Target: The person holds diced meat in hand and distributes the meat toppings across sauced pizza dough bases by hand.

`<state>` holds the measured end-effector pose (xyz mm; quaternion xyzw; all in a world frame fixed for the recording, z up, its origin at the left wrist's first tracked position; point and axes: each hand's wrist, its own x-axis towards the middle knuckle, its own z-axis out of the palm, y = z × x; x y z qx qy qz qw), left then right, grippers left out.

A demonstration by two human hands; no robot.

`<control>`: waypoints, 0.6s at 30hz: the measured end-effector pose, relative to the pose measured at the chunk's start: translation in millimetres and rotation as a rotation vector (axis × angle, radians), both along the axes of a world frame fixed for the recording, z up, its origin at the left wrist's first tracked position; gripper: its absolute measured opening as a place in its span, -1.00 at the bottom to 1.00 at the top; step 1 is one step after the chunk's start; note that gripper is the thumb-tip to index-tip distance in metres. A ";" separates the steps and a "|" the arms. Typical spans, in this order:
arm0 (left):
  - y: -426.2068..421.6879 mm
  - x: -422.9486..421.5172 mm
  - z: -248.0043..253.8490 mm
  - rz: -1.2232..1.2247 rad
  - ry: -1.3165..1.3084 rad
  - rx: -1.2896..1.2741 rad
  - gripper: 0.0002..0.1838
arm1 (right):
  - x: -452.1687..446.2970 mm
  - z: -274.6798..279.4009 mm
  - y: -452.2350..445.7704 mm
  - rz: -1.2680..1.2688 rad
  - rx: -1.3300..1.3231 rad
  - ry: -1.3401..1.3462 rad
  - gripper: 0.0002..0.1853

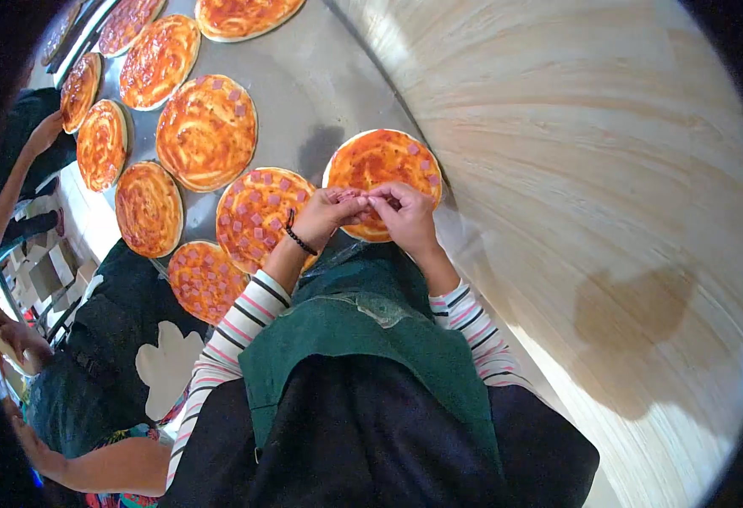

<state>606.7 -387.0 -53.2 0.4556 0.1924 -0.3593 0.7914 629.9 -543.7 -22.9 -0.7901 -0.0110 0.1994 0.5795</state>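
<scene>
Both my hands meet over a sauced pizza base point(371, 157) at the table's right edge, which has a few pink ham cubes along its right side. My left hand point(331, 213), with a dark beaded bracelet at the wrist, is closed around a small bunch of ham cubes point(348, 194). My right hand point(405, 216) pinches with thumb and fingertips right beside the left fingers; whatever sits in that pinch is too small to make out. Just left of my left wrist lies a pizza base point(257, 212) dotted with ham cubes.
Several more sauced bases, among them one pizza base point(206, 131) with few cubes and another pizza base point(206, 279) covered in cubes, lie on the metal table point(304, 93). A pale wood-grain wall point(575, 169) borders the right. Co-workers stand left, one co-worker's arm point(109, 466) reaching near mine.
</scene>
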 end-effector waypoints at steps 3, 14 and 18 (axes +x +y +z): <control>0.3 1.5 6.7 0.191 0.118 -0.164 -0.84 | 5.3 11.1 5.1 0.098 -0.205 -0.254 -0.94; 12.7 11.0 4.6 0.242 0.055 -0.085 -0.89 | 63.1 -43.5 1.8 -0.133 -0.458 -0.214 -0.91; 16.4 8.8 9.7 0.247 0.101 -0.100 -0.86 | 74.7 -35.9 7.7 -0.087 -0.685 -0.301 -0.90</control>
